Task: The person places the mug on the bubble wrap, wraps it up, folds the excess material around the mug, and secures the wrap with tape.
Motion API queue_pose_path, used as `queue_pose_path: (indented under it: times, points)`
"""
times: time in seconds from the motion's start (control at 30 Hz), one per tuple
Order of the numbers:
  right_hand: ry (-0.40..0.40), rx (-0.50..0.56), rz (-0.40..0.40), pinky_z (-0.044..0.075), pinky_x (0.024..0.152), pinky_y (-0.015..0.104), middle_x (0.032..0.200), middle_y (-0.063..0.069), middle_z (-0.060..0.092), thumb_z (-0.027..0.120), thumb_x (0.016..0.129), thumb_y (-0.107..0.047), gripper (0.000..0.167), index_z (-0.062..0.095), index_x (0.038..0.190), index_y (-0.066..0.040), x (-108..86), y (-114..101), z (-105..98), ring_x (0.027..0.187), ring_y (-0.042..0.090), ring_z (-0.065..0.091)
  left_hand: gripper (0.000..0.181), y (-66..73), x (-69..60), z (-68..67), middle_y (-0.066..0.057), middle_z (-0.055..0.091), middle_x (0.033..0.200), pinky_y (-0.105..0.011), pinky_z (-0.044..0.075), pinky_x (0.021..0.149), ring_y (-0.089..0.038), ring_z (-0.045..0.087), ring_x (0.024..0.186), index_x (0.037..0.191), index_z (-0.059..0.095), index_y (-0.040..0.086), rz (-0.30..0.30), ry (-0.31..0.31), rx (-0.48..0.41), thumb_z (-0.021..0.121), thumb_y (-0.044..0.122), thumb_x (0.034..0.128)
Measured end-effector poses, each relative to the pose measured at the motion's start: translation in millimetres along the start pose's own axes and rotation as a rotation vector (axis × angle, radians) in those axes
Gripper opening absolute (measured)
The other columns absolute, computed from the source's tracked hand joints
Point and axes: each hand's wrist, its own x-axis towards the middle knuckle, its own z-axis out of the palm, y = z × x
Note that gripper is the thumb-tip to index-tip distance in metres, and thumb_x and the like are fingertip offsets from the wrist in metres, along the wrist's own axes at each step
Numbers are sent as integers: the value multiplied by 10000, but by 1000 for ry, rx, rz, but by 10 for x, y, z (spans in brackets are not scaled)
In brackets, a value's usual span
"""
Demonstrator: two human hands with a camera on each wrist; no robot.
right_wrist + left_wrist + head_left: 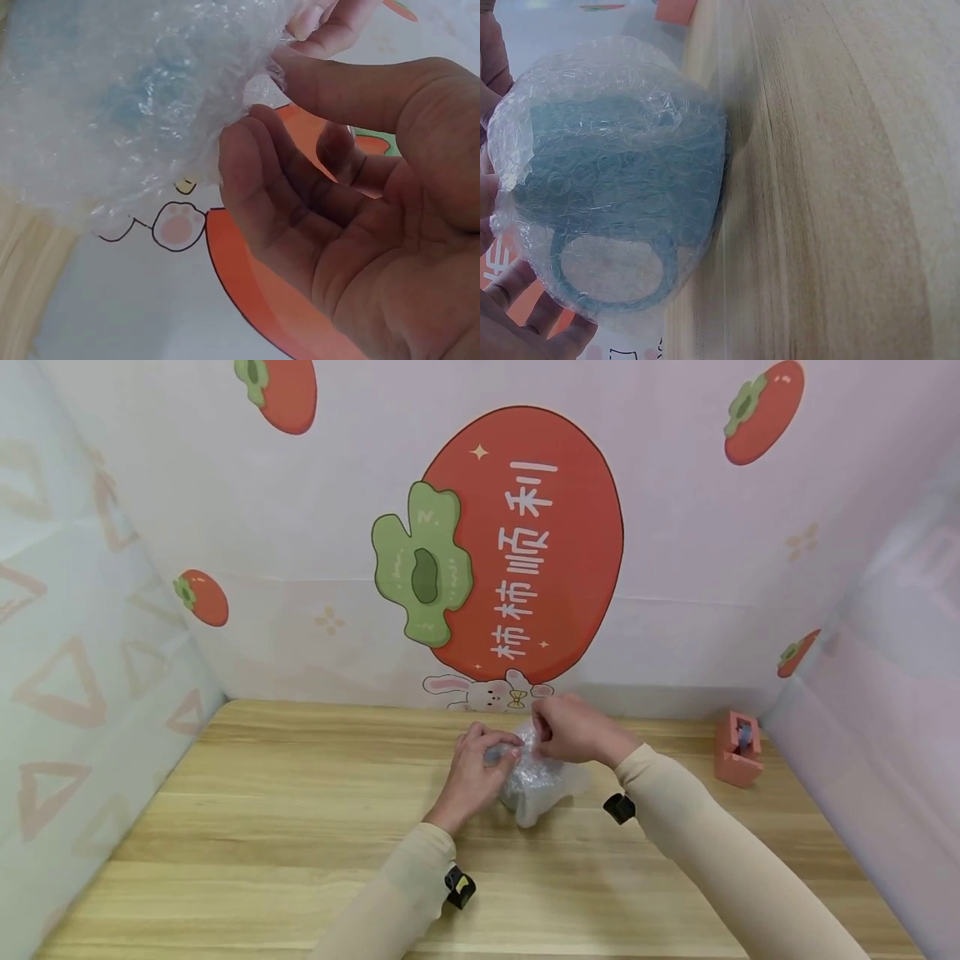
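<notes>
A blue mug (pixel 622 172) with a ring-shaped handle is wrapped in clear bubble wrap (pixel 534 781) on the wooden table. The wrap is gathered at its top, and a loose corner sticks out at the lower side. My left hand (pixel 480 768) is at the left of the bundle, its thumb and fingers curled round the gathered wrap. From the right, my right hand (pixel 360 187) pinches the wrap's edge between thumb and fingers. Both hands' fingertips are close together at the top. In the left wrist view, the mug's handle shows through the film.
A pink tape dispenser (pixel 738 749) stands at the table's far right corner. Behind the wooden table (pixel 300 827) rises a wall sheet (pixel 330 510) printed with persimmons and a rabbit. Side sheets border the table left and right.
</notes>
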Motion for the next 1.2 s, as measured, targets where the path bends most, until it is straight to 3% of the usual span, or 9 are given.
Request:
queue_pose_path:
  times: [0.3, 0.57, 0.73, 0.93, 1.2]
  points:
    - [34, 14, 19, 418, 563, 271, 670, -11, 517, 840, 795, -51, 296, 547, 791, -90, -40, 0, 17, 609, 138, 491, 133, 15, 2, -8, -5, 513, 998, -429, 396, 881, -255, 458, 1044, 1061, 769, 163, 2, -17, 17, 670, 158, 971]
    - [64, 41, 163, 428, 545, 285, 635, 2, 529, 845, 732, -50, 307, 544, 708, -100, 18, 7, 75, 609, 174, 520, 125, 20, 6, -23, -6, 513, 1000, -433, 403, 879, -259, 463, 1041, 1052, 767, 170, 3, -10, 26, 673, 156, 971]
    - [-12, 56, 201, 451, 545, 288, 669, 17, 559, 869, 732, -91, 313, 557, 713, -101, 88, 19, 27, 608, 174, 559, 121, 12, 9, -24, -28, 522, 1005, -439, 401, 886, -266, 467, 1039, 1047, 767, 161, 12, -6, 26, 681, 148, 963]
    - [-143, 132, 244, 563, 553, 300, 750, 74, 595, 869, 755, -88, 298, 574, 777, -57, 184, 31, -57, 588, 186, 646, 120, 14, 7, -22, -37, 523, 1008, -436, 400, 882, -269, 464, 1043, 1052, 765, 155, 7, -10, 28, 678, 151, 970]
    - [-183, 111, 308, 570, 542, 314, 822, 90, 599, 918, 744, -168, 374, 584, 855, -41, 231, 41, -106, 616, 232, 657, 120, 11, 10, 6, -12, 508, 991, -430, 400, 872, -261, 460, 1035, 1047, 767, 154, 4, -8, 25, 676, 142, 969]
